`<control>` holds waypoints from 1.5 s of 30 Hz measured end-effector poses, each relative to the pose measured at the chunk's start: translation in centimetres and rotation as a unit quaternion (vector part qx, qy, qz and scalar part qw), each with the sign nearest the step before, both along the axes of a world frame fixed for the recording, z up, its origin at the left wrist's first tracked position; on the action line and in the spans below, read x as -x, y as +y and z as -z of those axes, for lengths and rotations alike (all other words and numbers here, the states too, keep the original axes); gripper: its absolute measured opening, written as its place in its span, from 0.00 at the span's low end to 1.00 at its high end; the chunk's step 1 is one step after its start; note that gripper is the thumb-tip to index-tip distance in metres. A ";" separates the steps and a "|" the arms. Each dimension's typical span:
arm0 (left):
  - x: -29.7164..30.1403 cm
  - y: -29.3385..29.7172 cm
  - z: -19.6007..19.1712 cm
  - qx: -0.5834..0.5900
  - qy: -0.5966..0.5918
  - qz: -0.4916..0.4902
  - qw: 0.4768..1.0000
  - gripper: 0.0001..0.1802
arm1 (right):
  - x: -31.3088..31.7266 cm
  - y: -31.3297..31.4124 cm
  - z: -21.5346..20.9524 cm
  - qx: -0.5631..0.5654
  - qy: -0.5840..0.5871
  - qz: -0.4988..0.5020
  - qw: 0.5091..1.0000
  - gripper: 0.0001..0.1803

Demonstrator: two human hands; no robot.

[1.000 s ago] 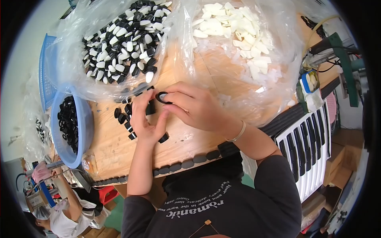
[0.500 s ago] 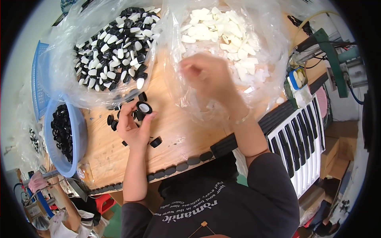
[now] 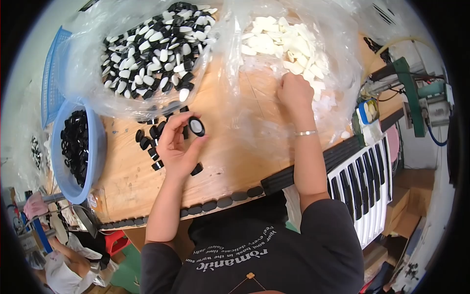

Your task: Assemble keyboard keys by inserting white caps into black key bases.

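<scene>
Between the thumb and fingers of my left hand (image 3: 178,149) is a small black oval cap (image 3: 197,126), tilted so its whitish inside shows. Several loose black caps (image 3: 145,143) lie on the wooden table around that hand. My right hand (image 3: 296,94) is curled closed at the near edge of a pile of cream-white oval pieces (image 3: 279,39) on clear plastic. Its fingertips are turned away, so whatever they may hold is hidden.
A large heap of black-and-white pieces (image 3: 152,54) rests in a clear bag at the far left. Left of the table's middle stands a blue basin (image 3: 98,161) of black parts, with a blue basket (image 3: 53,78) behind it. A white rack with black strips (image 3: 362,186) stands at right.
My right hand has moved right, from over the plastic to the near edge of the cream pile. My left hand keeps hold of the black cap. The whole view has shifted slightly.
</scene>
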State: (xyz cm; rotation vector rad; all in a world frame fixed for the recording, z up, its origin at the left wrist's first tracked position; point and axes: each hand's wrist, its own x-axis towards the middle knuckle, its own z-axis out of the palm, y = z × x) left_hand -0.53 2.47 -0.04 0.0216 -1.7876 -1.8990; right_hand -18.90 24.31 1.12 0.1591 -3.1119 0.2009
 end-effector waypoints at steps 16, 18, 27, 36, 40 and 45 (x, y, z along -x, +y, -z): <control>0.9 -0.7 -1.0 0.428 0.091 -0.128 0.890 0.24 | -7.9 -5.1 -3.6 0.496 -0.010 -0.437 0.750 0.05; 1.0 -0.5 -0.9 0.436 0.097 -0.122 0.886 0.23 | -8.0 -5.1 -3.2 0.489 -0.004 -0.445 0.750 0.05; 1.0 0.3 -0.7 0.482 0.116 -0.063 0.866 0.21 | -8.1 -4.6 -2.4 0.380 0.025 -0.495 0.781 0.07; 0.6 0.9 0.8 0.166 0.070 -0.028 0.983 0.23 | -8.4 -5.9 -2.3 0.597 -0.067 -0.383 0.701 0.12; 0.6 1.1 0.5 0.171 0.106 -0.024 0.979 0.23 | -8.6 -6.5 -1.2 0.617 -0.017 -0.410 0.672 0.14; 0.4 0.4 0.6 0.228 0.121 -0.025 0.966 0.24 | -8.8 -6.6 -1.1 0.702 -0.247 -0.308 0.593 0.08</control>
